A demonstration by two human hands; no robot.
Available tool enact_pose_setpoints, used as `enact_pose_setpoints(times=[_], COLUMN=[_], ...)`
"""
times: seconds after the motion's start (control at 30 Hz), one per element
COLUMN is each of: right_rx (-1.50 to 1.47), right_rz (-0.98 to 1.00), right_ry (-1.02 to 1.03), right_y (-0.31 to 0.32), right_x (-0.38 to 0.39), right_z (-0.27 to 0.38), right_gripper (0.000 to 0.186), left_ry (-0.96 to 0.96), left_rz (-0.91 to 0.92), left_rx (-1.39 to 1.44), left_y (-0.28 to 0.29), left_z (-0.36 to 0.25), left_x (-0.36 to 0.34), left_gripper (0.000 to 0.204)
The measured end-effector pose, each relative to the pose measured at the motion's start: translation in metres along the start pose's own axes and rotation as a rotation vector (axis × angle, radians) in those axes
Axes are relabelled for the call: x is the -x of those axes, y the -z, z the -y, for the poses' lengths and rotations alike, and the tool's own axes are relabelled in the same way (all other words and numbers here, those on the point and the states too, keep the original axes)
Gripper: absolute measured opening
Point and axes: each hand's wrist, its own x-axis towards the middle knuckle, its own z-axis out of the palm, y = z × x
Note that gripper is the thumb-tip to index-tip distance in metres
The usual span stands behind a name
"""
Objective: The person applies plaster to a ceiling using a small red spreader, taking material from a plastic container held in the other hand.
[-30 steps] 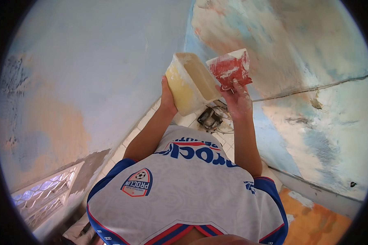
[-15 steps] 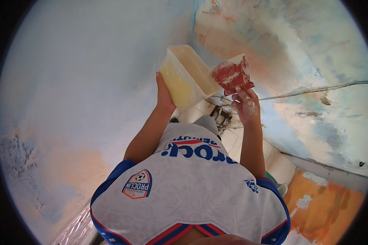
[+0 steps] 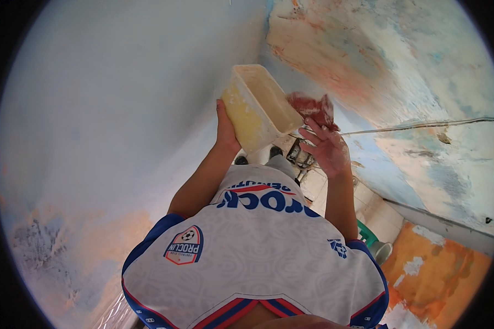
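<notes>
A yellowish, rectangular plastic tub is held up in front of me, tilted, with pale putty smeared over its inner walls. My left hand is closed around its left side and underside. Just right of the tub, my right hand grips a red putty spreader streaked with white. The spreader's left edge is beside the tub's right rim; whether they touch, I cannot tell. White residue marks my right fingers, which are partly spread behind the spreader's lower edge.
A bluish wall rises on the left, and a patchy wall with a cable across it stands on the right. Below are floor tiles, a dark device, a green object and a pail.
My right hand has turned, showing more palm, and the spreader has tipped to a flatter angle and dropped slightly. The tub has shifted a little right and down in view.
</notes>
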Motion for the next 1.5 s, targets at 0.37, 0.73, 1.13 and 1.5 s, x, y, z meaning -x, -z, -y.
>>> enact_pose_setpoints(times=[0.37, 0.73, 1.13, 1.5], right_rx=[0.091, 0.12, 0.924, 1.479], right_rz=[-0.231, -0.05, -0.023, -0.706], right_ry=[-0.002, 0.227, 1.014, 1.164], right_y=[-0.018, -0.051, -0.125, -0.159], right_x=[-0.017, -0.061, -0.247, -0.229], right_z=[-0.015, 0.004, 0.121, 0.103], right_gripper=[0.04, 0.039, 0.034, 0.026], left_ry=[-0.009, -0.012, -0.003, 0.023], left_rz=[0.004, 0.122, 0.18, 0.096], left_rx=[0.021, 0.086, 0.065, 0.054], left_y=[0.01, 0.019, 0.038, 0.046], left_z=[-0.006, -0.018, -0.026, -0.023], left_x=[-0.002, -0.01, -0.018, -0.02], left_gripper=[0.084, 0.083, 0.082, 0.082])
